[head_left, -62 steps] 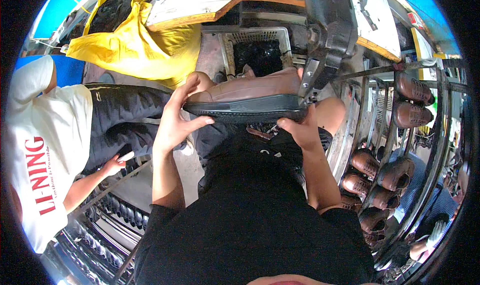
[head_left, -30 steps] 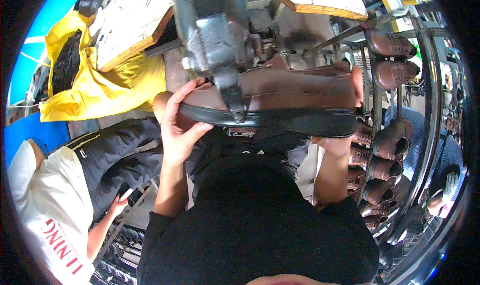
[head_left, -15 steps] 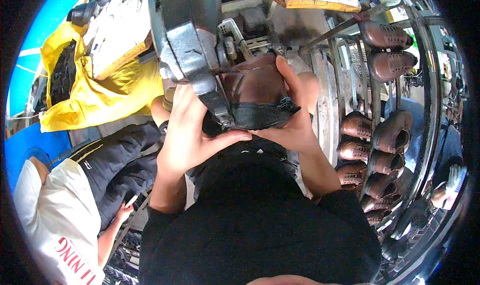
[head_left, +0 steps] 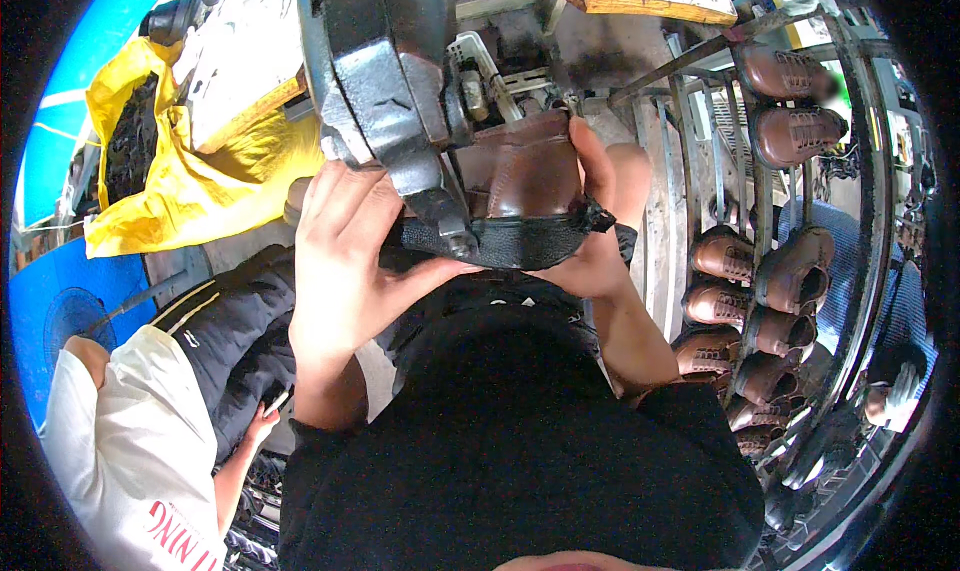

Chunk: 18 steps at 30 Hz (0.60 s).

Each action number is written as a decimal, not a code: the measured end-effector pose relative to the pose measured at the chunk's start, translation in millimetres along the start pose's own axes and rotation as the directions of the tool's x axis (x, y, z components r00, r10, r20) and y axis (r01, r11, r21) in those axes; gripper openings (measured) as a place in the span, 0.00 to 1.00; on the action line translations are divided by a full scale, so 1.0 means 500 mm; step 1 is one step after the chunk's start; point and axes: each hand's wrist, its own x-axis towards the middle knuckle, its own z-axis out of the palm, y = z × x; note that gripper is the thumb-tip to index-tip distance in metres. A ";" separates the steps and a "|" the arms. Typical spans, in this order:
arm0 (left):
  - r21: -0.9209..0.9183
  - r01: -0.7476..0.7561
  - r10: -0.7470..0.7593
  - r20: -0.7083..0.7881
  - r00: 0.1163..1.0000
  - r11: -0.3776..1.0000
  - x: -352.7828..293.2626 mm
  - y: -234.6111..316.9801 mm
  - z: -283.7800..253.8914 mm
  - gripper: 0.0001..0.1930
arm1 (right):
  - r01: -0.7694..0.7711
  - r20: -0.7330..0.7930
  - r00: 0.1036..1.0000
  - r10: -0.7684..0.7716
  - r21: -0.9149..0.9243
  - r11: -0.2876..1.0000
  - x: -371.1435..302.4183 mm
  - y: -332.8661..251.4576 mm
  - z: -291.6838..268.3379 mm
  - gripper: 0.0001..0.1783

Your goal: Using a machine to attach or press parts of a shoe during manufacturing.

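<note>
A brown leather shoe [head_left: 530, 171] lies sideways between my hands, below the dark metal head of a machine [head_left: 385, 81]. Its black textured band [head_left: 520, 243], perhaps the sole edge, faces me and ends in a ragged black tuft [head_left: 597, 217] on the right. The machine's narrow metal arm [head_left: 440, 211] comes down to this band, its tip touching or very near it. My left hand [head_left: 345, 231] grips the shoe's left end, partly behind the arm, thumb along the lower edge. My right hand [head_left: 597, 236] is closed round the right end, fingers up its side.
On the right, a metal rack [head_left: 868, 171] holds several brown shoes [head_left: 795, 136]. A seated person in a white shirt [head_left: 150, 401] is close on my left. Beyond them are a yellow bag [head_left: 165, 206] and a cluttered white-topped table [head_left: 225, 81]. A white plastic basket [head_left: 482, 66] stands behind the machine.
The shoe has turned and shifted under the machine arm, so more of its black band shows on the left. My left hand has moved left with it. The whole view has shifted slightly.
</note>
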 end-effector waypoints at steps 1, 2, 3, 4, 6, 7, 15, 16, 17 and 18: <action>-0.016 -0.020 0.020 -0.010 1.000 1.000 0.006 0.003 -0.003 0.32 | -0.033 -0.015 0.999 0.034 0.086 0.996 -0.002 0.005 0.005 0.68; -0.013 -0.021 0.021 -0.012 1.000 1.000 0.004 0.004 -0.003 0.32 | -0.064 -0.023 0.997 0.069 0.175 0.983 -0.003 0.010 0.008 0.68; 0.011 -0.015 0.015 -0.002 1.000 1.000 -0.002 0.005 -0.005 0.31 | -0.061 -0.022 0.998 0.066 0.175 0.983 -0.007 0.015 0.010 0.68; 0.035 -0.010 0.009 0.007 1.000 0.999 -0.007 0.005 -0.006 0.31 | -0.051 -0.035 0.998 0.056 0.140 0.989 -0.012 0.019 0.012 0.68; 0.041 0.002 -0.002 0.004 1.000 0.999 -0.013 0.005 -0.008 0.31 | -0.039 -0.040 0.998 0.044 0.111 0.993 -0.012 0.018 0.018 0.68; 0.042 0.012 -0.012 0.004 1.000 0.999 -0.016 0.003 -0.009 0.32 | -0.058 -0.027 0.998 0.062 0.136 0.989 -0.010 0.017 0.021 0.68; -0.007 0.080 -0.080 0.021 0.997 0.997 -0.025 -0.047 -0.015 0.32 | -0.047 -0.013 0.999 0.047 0.036 0.998 0.029 0.023 0.049 0.65; -0.018 0.080 -0.079 0.023 0.997 0.997 -0.026 -0.051 -0.015 0.33 | -0.040 -0.025 0.999 0.039 -0.044 0.998 0.032 0.020 0.049 0.64; -0.016 0.084 -0.084 0.022 0.996 0.996 -0.033 -0.052 -0.010 0.33 | -0.038 -0.032 0.999 0.034 -0.120 0.992 0.029 0.019 0.048 0.63; -0.042 0.103 -0.101 0.031 0.994 0.994 -0.041 -0.053 -0.005 0.33 | -0.039 -0.028 0.999 0.036 -0.117 0.992 0.025 0.018 0.046 0.63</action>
